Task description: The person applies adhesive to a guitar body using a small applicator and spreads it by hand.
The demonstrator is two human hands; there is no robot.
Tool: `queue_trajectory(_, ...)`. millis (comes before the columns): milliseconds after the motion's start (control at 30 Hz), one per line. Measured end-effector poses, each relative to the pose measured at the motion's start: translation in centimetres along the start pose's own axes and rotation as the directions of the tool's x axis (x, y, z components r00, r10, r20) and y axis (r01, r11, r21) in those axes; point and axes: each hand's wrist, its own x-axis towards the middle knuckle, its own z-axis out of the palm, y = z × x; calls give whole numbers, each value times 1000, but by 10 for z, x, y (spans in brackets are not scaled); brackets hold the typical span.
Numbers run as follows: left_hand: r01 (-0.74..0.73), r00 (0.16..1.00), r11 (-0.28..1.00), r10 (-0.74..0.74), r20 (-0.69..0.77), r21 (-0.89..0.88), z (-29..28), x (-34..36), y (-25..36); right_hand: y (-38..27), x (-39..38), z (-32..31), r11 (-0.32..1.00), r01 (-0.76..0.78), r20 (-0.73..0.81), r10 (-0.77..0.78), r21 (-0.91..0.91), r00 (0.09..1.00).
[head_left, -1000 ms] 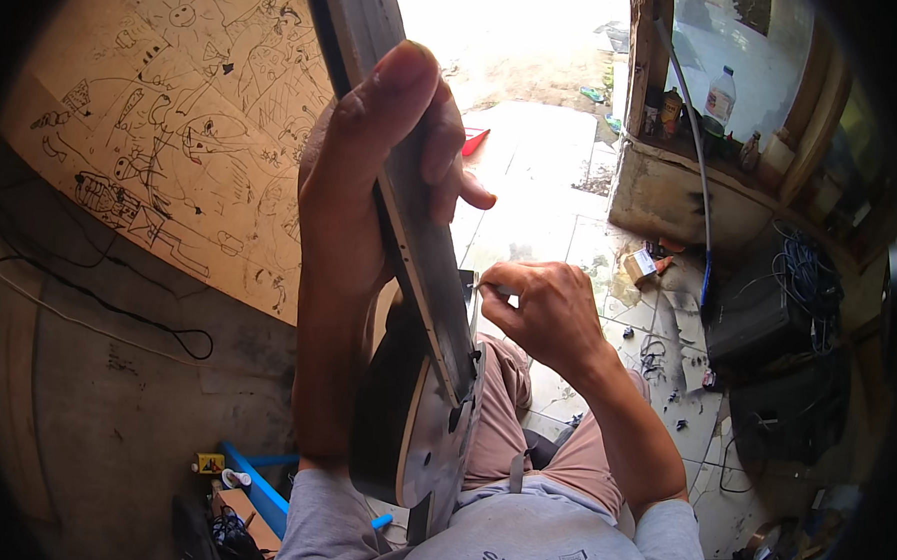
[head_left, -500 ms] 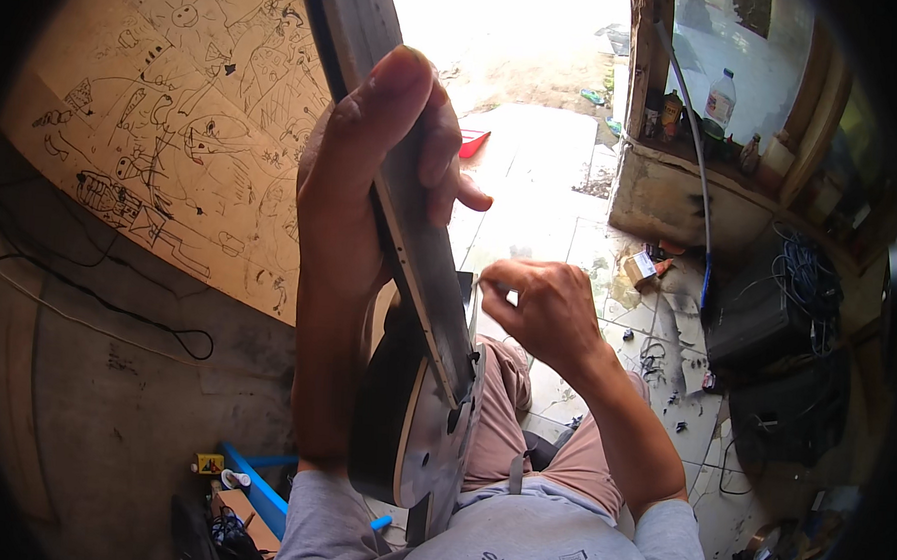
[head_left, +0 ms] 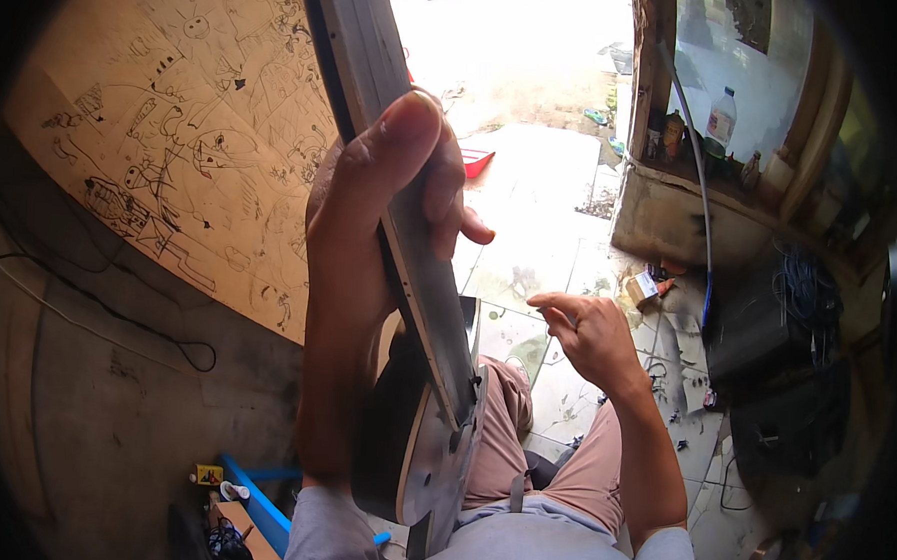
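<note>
A dark guitar [head_left: 430,469] without visible strings leans upright in front of me, its body low by my left side and thigh. Its long neck [head_left: 418,289] rises toward the top of the view. Wrapped round that neck is my left hand [head_left: 398,178], thumb along the near edge and fingertips showing on the right side. To the right of the guitar, and apart from it, my right hand [head_left: 591,336] hangs in the air over the floor. Its fingers are curled, with forefinger and thumb close together; whatever is between them, if anything, is too small to make out.
Left of me stands a wooden board [head_left: 194,139] covered in line drawings. A blue frame [head_left: 259,502] is at the lower left. A red dustpan-like object [head_left: 477,163] lies on the tiled floor ahead. Bottles [head_left: 721,122] line a sill, with black bags and cables [head_left: 799,285] below.
My right hand has moved right and slightly down, away from the guitar neck. The left hand keeps its grip, and hand and neck appear slightly lower in the view.
</note>
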Motion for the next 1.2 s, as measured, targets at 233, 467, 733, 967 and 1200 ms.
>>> queue_trajectory(233,8,999,997,-11,34,83,2,1,3,-37,-1,-19,997,-47,125,39,65,991)
queue_trajectory(467,5,1000,994,-8,30,110,0,3,3,-13,-6,3,949,60,290,34,-309,957)
queue_trajectory(733,26,999,1000,-26,47,2,-8,4,0,-46,7,2,957,151,51,-168,246,984)
queue_trajectory(967,29,998,999,-28,61,-25,-5,4,-1,-54,9,0,961,149,18,-158,232,987)
queue_trajectory(1200,27,998,1000,-26,63,-10,-7,4,-1,-57,13,5,963,216,-12,-217,165,976)
